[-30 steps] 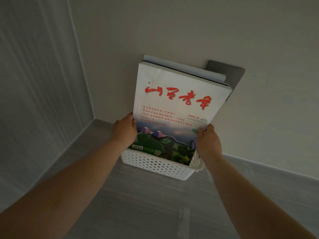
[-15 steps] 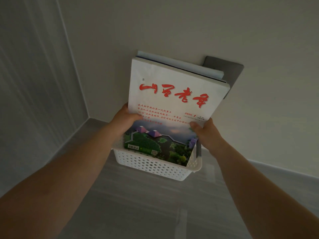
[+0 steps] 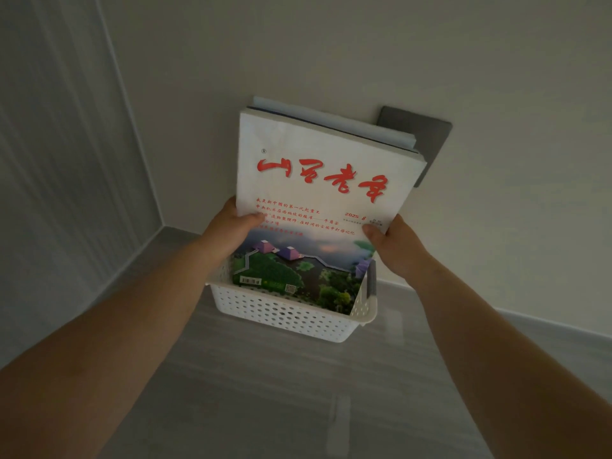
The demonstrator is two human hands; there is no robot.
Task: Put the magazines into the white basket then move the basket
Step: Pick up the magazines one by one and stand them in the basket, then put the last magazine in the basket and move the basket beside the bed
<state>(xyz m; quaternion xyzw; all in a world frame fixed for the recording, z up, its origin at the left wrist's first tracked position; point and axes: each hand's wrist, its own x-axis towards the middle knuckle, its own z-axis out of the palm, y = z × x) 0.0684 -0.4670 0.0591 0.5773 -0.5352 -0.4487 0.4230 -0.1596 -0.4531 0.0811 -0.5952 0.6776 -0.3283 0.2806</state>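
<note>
A stack of magazines (image 3: 318,173) stands upright in the white perforated basket (image 3: 281,313), its front cover white with red lettering and a green landscape picture. My left hand (image 3: 231,226) grips the stack's left edge, thumb on the cover. My right hand (image 3: 394,246) grips the right edge the same way. The basket is out in front of me above the grey floor; its bottom is not visible, so I cannot tell whether it rests on the floor. The magazines' lower ends sit inside the basket.
A white wall (image 3: 463,77) stands right behind the basket, with a dark grey square plate (image 3: 427,140) on it behind the magazines. A panelled wall (image 3: 59,160) closes the left side, forming a corner. Grey glossy floor (image 3: 298,392) stretches toward me.
My hands have slid up from the basket's sides onto the magazines' edges, thumbs now over the cover. The basket and stack sit slightly lower and more upright in view.
</note>
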